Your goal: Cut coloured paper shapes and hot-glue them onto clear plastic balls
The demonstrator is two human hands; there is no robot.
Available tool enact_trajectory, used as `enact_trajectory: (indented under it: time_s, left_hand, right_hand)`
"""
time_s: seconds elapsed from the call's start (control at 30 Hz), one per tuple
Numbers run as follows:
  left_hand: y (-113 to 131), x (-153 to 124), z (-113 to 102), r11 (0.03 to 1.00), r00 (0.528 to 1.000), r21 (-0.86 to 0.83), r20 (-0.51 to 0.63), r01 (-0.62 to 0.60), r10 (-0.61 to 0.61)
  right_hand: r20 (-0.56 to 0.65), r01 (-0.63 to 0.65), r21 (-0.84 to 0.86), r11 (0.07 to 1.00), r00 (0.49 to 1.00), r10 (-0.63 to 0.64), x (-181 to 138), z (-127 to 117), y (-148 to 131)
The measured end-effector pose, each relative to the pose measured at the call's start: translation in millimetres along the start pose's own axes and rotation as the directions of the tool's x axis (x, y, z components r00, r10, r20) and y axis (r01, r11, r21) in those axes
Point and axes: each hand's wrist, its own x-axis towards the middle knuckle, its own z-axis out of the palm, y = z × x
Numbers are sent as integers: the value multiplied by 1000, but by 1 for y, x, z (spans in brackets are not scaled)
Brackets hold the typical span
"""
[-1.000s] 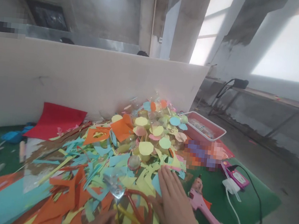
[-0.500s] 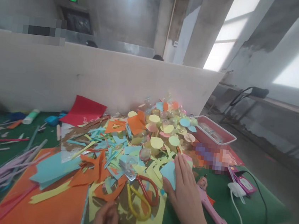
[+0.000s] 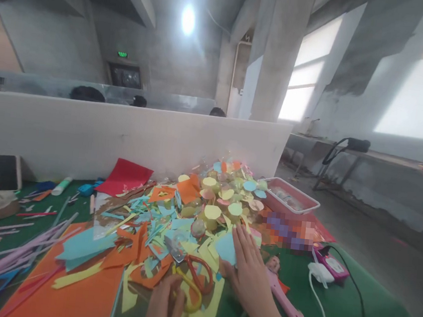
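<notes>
My right hand (image 3: 248, 273) lies flat with its fingers stretched out, its fingertips on a light-blue paper piece (image 3: 226, 247). The fingers of my left hand (image 3: 166, 302) are curled at the yellow loop of the scissors (image 3: 191, 305), hiding part of that loop. Those scissors have one red and one yellow handle and lie with blades pointing away from me, on yellow and orange paper scraps. A pink glue gun (image 3: 287, 303) lies just right of my right hand. Behind both hands rises a heap of clear bottle-like pieces with paper discs (image 3: 212, 212).
Orange sheets (image 3: 68, 297) and pink-purple strips (image 3: 33, 238) cover the left side. A pink basket (image 3: 297, 208) stands at the back right, near a purple device (image 3: 336, 267) with cords. A white partition (image 3: 123, 139) closes off the back, with a phone (image 3: 8, 172) leaning there.
My left hand has moved up and right to the yellow scissors handle. The camera view has tilted upward, showing more of the room. My right hand keeps its place on the blue paper.
</notes>
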Motion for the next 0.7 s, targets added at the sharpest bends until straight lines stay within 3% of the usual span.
enact_trajectory:
  time_s: [0.13,0.27,0.4,0.5,0.7]
  left_hand:
    - [8,11,14,984,980,79,136,-160,149]
    - [12,32,27,923,917,179,279,-341,285]
    - [18,50,40,866,865,271,408,-419,291]
    - [25,56,50,848,867,313,408,-427,286]
    - [30,59,67,856,862,278,403,-435,307]
  right_hand:
    - [-154,-21,4,1000,988,21,2,-4,-6]
    - [-70,59,27,998,996,-57,2,10,-14]
    - [-68,18,6,1000,998,-17,3,11,-19]
    - [-90,-40,-15,999,995,39,3,8,-18]
    - [50,-11,37,999,999,9,0,11,-17]
